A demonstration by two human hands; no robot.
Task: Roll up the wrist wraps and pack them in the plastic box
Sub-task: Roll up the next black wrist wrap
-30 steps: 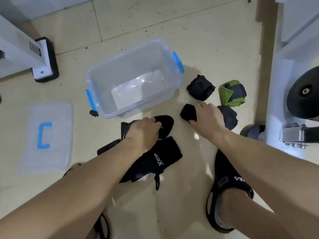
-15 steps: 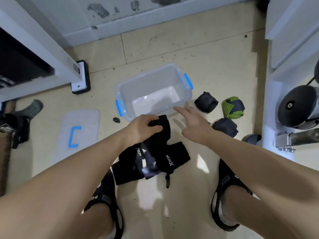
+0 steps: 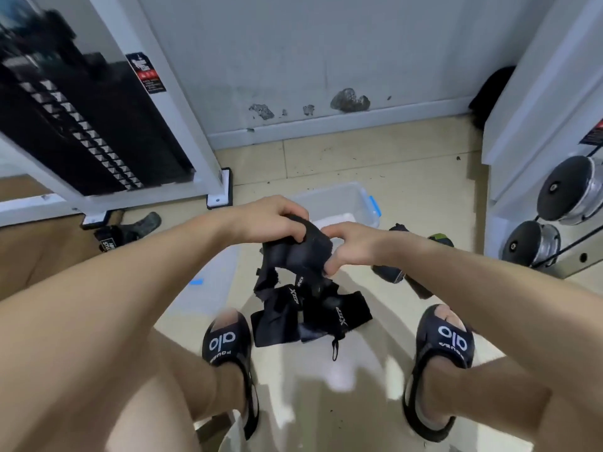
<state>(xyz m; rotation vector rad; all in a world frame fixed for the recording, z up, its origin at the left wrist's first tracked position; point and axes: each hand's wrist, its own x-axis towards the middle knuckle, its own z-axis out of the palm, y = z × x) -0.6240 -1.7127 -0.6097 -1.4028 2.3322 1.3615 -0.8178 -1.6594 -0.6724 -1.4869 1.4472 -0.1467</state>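
Black wrist wrap (image 3: pixel 301 252) up in the air between both hands, its loose end trailing down to the heap of black wraps (image 3: pixel 310 313) on the tile floor between the two sandalled feet. Left hand (image 3: pixel 272 220) curls over the top of the wrap, gripping it; right hand (image 3: pixel 347 244) pinches its right edge, the two hands close together. Just behind them sits the clear plastic box (image 3: pixel 346 203) with blue latches. Rolled wraps lie right of it: a black one (image 3: pixel 398 228), a green one (image 3: pixel 440 239), a dark one (image 3: pixel 390 272) partly hidden by the forearm.
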